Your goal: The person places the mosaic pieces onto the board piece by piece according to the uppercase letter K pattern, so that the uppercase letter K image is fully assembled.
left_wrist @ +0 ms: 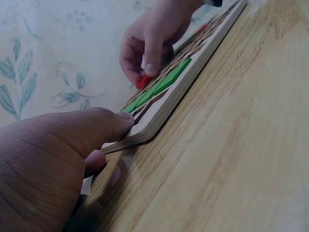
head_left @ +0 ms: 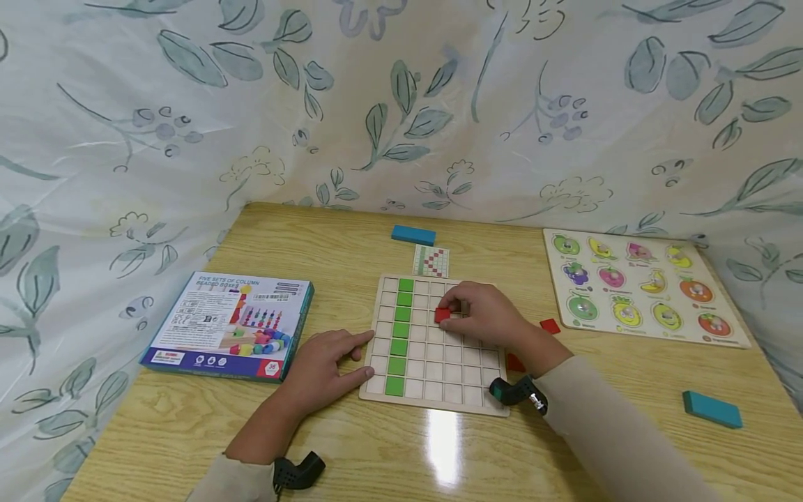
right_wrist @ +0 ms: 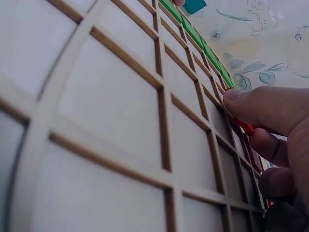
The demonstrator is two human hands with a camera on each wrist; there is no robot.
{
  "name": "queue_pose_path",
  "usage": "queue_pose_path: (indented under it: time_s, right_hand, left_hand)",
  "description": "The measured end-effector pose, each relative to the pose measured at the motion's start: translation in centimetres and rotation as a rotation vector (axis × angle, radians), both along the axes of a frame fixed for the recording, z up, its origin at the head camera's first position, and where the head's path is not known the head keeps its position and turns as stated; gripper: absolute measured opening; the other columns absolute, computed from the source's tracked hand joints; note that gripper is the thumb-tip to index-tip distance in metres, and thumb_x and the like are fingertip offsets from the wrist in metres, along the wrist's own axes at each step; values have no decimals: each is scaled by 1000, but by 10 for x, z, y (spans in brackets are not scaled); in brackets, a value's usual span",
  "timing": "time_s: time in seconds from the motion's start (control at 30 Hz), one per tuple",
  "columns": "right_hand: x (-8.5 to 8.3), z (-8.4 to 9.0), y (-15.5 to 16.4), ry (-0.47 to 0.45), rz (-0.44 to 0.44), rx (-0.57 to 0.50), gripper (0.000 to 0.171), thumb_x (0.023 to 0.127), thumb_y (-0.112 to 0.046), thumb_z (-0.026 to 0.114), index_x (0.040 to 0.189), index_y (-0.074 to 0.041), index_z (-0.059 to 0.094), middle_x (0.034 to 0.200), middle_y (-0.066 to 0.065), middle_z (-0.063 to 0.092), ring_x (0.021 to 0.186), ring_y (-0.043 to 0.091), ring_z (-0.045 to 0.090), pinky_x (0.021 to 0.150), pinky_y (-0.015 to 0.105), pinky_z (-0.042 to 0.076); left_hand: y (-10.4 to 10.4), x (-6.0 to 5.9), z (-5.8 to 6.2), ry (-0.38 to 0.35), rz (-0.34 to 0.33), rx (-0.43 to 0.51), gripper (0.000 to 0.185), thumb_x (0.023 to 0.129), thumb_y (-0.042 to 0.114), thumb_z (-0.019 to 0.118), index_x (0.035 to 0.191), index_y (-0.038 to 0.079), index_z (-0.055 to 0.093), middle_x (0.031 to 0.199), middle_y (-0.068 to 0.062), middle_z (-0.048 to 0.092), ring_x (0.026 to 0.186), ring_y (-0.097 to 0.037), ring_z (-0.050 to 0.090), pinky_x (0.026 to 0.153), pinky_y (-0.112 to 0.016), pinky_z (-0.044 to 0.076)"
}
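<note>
Over the middle of the gridded board point(head_left: 433, 371), I have the right hand point(head_left: 479, 310) pinching a red tile point(head_left: 442, 315) between thumb and fingers, low against the cells and to the right of the filled column of green tiles point(head_left: 399, 347). My left hand point(head_left: 323, 369) is loosely spread, thumb and forefinger reaching to the board's left edge, touching without gripping. I judge the step in hand to be seating a red piece to copy the small pattern card point(head_left: 431, 261) just beyond the board, which shows a green column with red squares slanting off it. From my end, the next move seems to call for squaring the tile to its cell and letting go once it lies flat; a crooked release could leave it resting on the dividers. Two loose red tiles point(head_left: 550, 325) lie right of the board. As for writing, the box point(head_left: 227, 328) on the left side of the table point(head_left: 351, 453) reads "FIVE SETS OF COLUMN BEADED BOXES", with a "36" on its red badge; its finer print and the captions on the fruit puzzle point(head_left: 646, 331) are too small for me to read.
</note>
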State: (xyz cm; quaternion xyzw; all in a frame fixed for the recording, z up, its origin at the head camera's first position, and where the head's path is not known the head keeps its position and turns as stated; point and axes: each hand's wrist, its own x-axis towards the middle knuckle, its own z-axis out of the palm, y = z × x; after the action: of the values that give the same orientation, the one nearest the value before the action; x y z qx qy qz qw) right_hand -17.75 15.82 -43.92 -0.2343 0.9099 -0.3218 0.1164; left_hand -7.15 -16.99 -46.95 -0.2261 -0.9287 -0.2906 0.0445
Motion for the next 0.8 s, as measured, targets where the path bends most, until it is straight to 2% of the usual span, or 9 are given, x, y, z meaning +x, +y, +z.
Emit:
queue_pose_path:
  time_s: [0.4, 0.8]
  right_hand:
    - [-1, -3, -7, 65, 20, 21, 27, 89, -29, 90, 110, -16, 78, 100, -6, 69, 90, 14, 61, 83, 36, 53]
    - [0, -1, -10, 76, 33, 25, 27, 89, -26, 90, 111, -17, 79, 101, -6, 69, 91, 13, 63, 84, 36, 54]
  left_hand:
    - [0, 0, 1, -5, 1, -2, 53, 92, 38, 84, 140, 17, 73, 90, 18, 55, 77, -4, 44, 78, -35, 40]
    - [0, 0, 1, -16, 0, -4, 53, 92, 38, 84, 140, 17, 73, 90, 18, 55, 78, -5, 44, 79, -35, 40]
